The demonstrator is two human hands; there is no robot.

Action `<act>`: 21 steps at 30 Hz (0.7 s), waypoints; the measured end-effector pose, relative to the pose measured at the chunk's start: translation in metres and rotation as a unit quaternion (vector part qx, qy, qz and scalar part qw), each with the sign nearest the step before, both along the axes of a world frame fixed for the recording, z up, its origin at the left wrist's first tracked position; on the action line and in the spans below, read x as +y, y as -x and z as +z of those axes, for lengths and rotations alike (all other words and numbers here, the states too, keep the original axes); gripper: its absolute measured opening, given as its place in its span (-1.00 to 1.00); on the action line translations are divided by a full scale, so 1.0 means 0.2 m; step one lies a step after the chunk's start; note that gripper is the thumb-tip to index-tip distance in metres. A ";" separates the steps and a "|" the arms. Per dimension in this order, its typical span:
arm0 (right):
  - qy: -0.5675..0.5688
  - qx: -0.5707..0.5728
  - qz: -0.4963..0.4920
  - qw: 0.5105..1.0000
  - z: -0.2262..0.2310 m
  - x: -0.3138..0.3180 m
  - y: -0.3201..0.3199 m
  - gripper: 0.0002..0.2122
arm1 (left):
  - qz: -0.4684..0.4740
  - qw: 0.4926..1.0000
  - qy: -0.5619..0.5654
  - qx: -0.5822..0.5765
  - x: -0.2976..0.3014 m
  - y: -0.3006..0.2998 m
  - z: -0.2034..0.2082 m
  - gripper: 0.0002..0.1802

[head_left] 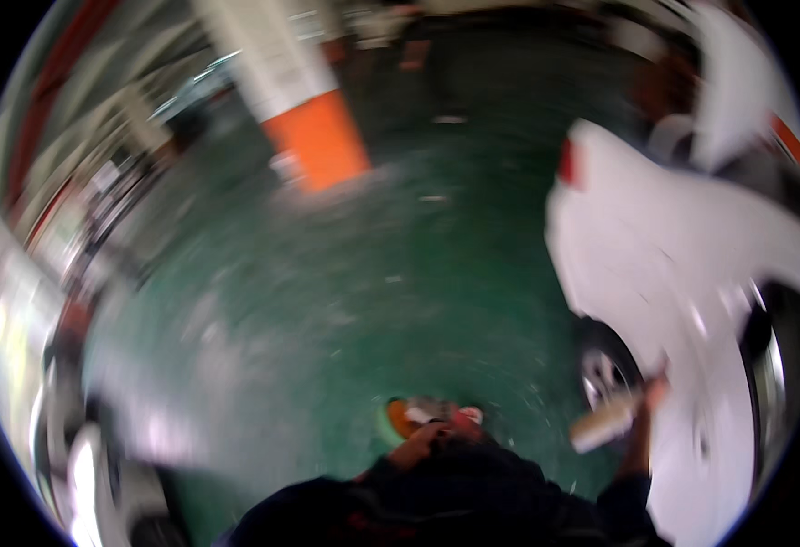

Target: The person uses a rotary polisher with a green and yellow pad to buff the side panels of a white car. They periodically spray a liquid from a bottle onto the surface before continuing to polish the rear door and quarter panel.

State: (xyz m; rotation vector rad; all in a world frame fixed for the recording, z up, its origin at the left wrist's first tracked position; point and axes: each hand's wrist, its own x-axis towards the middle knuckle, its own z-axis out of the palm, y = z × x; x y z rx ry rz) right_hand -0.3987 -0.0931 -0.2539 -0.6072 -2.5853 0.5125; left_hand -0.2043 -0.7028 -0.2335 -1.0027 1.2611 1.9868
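Note:
The picture is smeared by motion. Close in front of my body, my left hand (pixel 416 446) is closed on a rounded green and orange thing (pixel 394 420), whose kind I cannot make out. Red and white pieces (pixel 467 417) show beside it, too blurred to name. Out to the right, my right hand (pixel 655 394) grips a tan oblong block (pixel 604 424). That hand is beside the white car (pixel 637 237), near its wheel (pixel 606 372); whether it touches the body panel I cannot tell.
Green floor (pixel 327 301) stretches ahead, with small pale scraps on it. A white pillar with an orange base (pixel 320 141) stands ahead, left of centre. A raised white panel (pixel 747 82) is at the far right. Part of another white vehicle (pixel 113 488) shows at the lower left.

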 end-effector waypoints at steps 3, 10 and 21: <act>0.339 0.066 -0.065 0.936 -0.03 0.06 0.00 -0.27 | -0.047 0.980 0.073 0.180 0.07 0.07 -0.03 -0.80; 0.516 0.099 -0.035 0.850 0.32 -0.50 -0.06 -0.41 | 0.026 0.999 -0.012 -0.045 0.04 0.22 0.11 -0.74; 0.540 0.122 -0.234 0.799 0.10 -0.45 -0.49 -0.45 | 0.053 0.990 -0.037 -0.128 -0.05 0.24 0.03 -0.81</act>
